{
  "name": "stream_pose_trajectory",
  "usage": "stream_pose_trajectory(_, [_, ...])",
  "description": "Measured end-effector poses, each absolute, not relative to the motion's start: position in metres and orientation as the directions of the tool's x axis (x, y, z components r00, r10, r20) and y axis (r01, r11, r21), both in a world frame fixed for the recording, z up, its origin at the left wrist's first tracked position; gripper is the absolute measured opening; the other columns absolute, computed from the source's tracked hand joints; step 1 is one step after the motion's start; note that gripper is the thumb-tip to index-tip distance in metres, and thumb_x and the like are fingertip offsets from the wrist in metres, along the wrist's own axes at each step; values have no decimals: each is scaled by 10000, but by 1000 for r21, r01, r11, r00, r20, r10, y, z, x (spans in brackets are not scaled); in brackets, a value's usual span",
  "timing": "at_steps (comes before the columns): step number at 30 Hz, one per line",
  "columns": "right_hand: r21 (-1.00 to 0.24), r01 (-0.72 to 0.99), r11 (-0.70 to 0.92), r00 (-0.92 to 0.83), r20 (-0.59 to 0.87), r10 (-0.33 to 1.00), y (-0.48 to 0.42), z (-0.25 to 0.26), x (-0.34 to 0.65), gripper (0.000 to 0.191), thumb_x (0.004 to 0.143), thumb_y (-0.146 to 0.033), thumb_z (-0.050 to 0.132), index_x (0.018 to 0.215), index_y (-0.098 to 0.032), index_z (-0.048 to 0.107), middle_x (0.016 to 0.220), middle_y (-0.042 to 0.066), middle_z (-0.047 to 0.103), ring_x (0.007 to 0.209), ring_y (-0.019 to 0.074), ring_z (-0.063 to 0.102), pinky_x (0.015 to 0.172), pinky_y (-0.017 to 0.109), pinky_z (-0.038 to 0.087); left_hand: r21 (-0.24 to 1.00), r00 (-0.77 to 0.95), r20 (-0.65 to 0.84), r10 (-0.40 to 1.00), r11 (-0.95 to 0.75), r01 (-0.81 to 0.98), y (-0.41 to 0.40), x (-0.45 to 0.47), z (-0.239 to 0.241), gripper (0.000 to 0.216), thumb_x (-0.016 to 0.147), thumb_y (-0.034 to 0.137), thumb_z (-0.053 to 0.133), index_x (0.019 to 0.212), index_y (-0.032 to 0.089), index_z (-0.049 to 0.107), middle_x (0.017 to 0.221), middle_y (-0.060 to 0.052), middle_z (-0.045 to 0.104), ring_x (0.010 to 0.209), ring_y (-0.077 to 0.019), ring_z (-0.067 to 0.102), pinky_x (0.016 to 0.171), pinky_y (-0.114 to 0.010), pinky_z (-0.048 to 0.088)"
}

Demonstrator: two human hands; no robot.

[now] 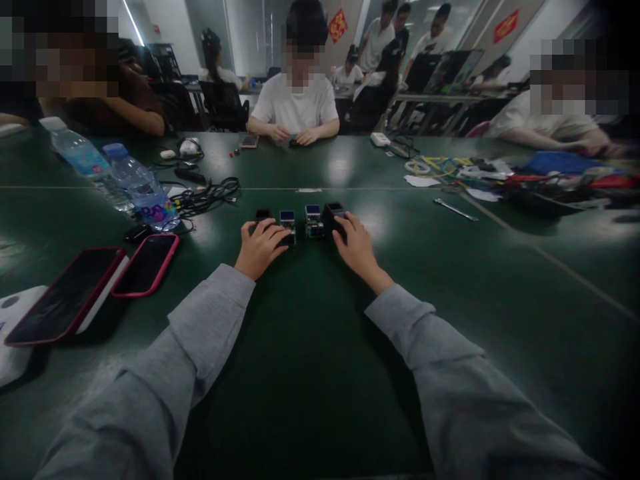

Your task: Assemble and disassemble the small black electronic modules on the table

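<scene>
My left hand [259,248] rests with its fingers spread over a small dark case [263,214] and against a circuit board with a little screen [287,217]. It partly hides both. To the right stands a second circuit board with a screen [313,220], upright on the table. Beside that board is a black plastic case [332,216]. My right hand [357,248] has its thumb and fingers on the case's right side. The small parts on the boards are too blurred to make out.
On the left are two water bottles [143,190], a pink-edged phone [147,265], a red-edged phone [67,293] and black cables [213,197]. A wrench [455,209] and a heap of cables [460,175] lie right. Across the green table [310,373], a person [300,100] handles something small.
</scene>
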State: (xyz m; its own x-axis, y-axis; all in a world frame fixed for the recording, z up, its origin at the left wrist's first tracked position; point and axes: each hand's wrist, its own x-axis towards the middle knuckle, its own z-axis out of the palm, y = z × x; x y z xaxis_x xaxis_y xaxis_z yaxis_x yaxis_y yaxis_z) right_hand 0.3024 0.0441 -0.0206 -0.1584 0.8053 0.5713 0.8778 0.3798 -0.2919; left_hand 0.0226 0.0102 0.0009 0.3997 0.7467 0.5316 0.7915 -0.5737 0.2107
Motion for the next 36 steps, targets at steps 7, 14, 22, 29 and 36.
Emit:
stream_pose_trajectory(7, [-238,908,344,-170,542,823,43,-21,297,442,962,-286,452,1380,-152,503,1441,188,444,1256,362,492,1002,556,453,91,394,548,737,-522,848,19,26,1,328,953,296,573,1280,297,600,1256,-78,682,1301,-297,480,1058,-562,232])
stream_pose_trajectory(14, [-195,914,356,-175,602,779,35,-14,292,438,971,-294,437,1393,-186,478,1464,176,420,1343,370,388,1038,581,404,80,379,562,735,-504,860,26,30,0,321,948,361,582,1261,297,609,1236,-77,684,1263,-304,498,1031,-545,266])
stream_pose_trajectory(22, [-199,888,415,-232,587,776,35,-10,291,434,984,-288,412,1408,-211,469,1519,144,388,1417,333,332,1116,576,334,133,280,617,736,-448,884,15,0,-3,517,859,438,689,1319,247,548,1316,-116,604,1224,-337,500,961,-509,404])
stream_pose_trajectory(29, [-403,853,331,-108,485,868,48,-19,301,521,937,-311,475,1425,-132,459,1440,233,420,1305,385,480,993,571,492,157,338,625,704,-537,829,14,-20,-7,387,885,256,669,1260,233,574,1291,-103,598,1178,-288,542,948,-492,490])
stream_pose_trajectory(36, [-462,858,226,-23,405,914,45,-17,299,530,945,-293,453,1457,-160,427,1430,221,415,1179,378,579,943,583,525,151,351,638,685,-558,816,17,-14,-5,366,885,257,674,1242,238,595,1235,-92,620,1154,-278,553,947,-496,514])
